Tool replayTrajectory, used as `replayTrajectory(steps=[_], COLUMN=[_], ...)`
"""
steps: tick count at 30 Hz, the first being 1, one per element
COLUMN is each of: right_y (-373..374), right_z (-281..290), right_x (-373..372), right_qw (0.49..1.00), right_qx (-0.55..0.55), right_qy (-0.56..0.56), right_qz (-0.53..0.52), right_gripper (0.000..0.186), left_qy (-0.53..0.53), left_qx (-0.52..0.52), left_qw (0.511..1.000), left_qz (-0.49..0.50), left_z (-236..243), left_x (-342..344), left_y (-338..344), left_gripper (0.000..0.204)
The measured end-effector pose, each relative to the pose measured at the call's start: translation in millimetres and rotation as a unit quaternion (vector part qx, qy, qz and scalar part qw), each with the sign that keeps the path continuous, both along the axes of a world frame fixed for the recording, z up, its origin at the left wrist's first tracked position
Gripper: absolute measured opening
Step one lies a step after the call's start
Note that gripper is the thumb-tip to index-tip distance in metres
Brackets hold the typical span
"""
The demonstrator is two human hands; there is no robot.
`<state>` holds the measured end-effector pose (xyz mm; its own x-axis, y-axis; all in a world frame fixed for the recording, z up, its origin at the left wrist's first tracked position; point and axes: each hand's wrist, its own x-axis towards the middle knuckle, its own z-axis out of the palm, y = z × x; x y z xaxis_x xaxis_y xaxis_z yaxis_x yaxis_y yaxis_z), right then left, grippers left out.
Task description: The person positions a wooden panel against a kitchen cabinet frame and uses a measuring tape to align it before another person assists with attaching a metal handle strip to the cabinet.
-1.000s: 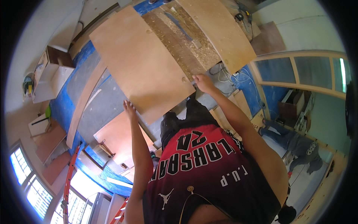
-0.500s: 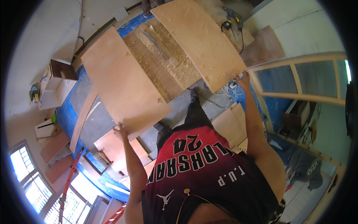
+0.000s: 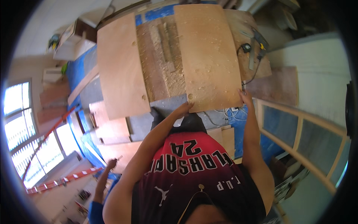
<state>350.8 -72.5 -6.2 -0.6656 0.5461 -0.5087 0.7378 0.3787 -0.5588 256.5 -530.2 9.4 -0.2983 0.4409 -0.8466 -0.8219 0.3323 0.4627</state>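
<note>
Two long plywood panels lie side by side before me. On the right panel (image 3: 209, 56), wood shavings are scattered and round holes sit near the edges. My left hand (image 3: 183, 109) grips its near left corner, fingers closed at the edge. At the near right corner, my right hand (image 3: 245, 98) holds the same panel with the thumb on top; the fingers beneath are partly hidden. The left panel (image 3: 120, 67) lies apart from both hands. Between the panels, a shavings-covered board (image 3: 156, 80) carries wood strips (image 3: 166, 48).
Past the right panel are a corded power drill (image 3: 260, 40) and a tape measure (image 3: 246, 47). A wooden frame with panes (image 3: 298, 128) stands at the right. An orange ladder (image 3: 63, 181) is at lower left, near another person's hand (image 3: 112, 163). White cables (image 3: 227, 111) lie on the floor.
My left hand has left the left panel and moved right to the right panel's near corner. My right hand stays on that panel. The view has turned, and another person's arm has appeared at lower left.
</note>
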Motion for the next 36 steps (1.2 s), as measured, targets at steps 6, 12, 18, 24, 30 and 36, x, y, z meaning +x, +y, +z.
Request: replayTrajectory(steps=[6, 12, 18, 24, 30, 36], right_y=[-51.1, -73.5, -134.1, -176.8, -178.5, -162.2], right_z=[72.9, 126.2, 287.9, 302.1, 297.4, 302.7], right_x=[-0.8, -38.7, -84.5, -98.0, -99.8, -122.8], right_qw=[0.981, 0.939, 0.956, 0.964, 0.972, 0.967], right_qx=[-0.183, -0.277, -0.158, 0.107, 0.094, 0.107], right_qy=[0.047, 0.186, 0.247, 0.226, 0.206, 0.162], right_qz=[-0.038, -0.088, -0.004, 0.088, 0.063, 0.167], right_gripper=[0.063, 0.042, 0.029, 0.031, 0.031, 0.044], left_qy=[0.173, 0.211, 0.095, -0.157, -0.284, -0.254], left_qx=[-0.293, -0.277, -0.039, 0.102, 0.180, 0.274], left_qw=[0.939, 0.933, 0.977, 0.966, 0.913, 0.897], left_qz=[0.058, 0.095, 0.185, 0.179, 0.229, 0.237], left_z=[1.8, 14.7, 7.1, -30.8, -1.2, 10.4], left_x=[10.8, 1.1, 1.6, 27.5, 29.3, 24.1], left_y=[5.4, 5.5, 60.8, 89.9, 94.9, 108.6], left_gripper=[0.083, 0.089, 0.093, 0.093, 0.076, 0.046])
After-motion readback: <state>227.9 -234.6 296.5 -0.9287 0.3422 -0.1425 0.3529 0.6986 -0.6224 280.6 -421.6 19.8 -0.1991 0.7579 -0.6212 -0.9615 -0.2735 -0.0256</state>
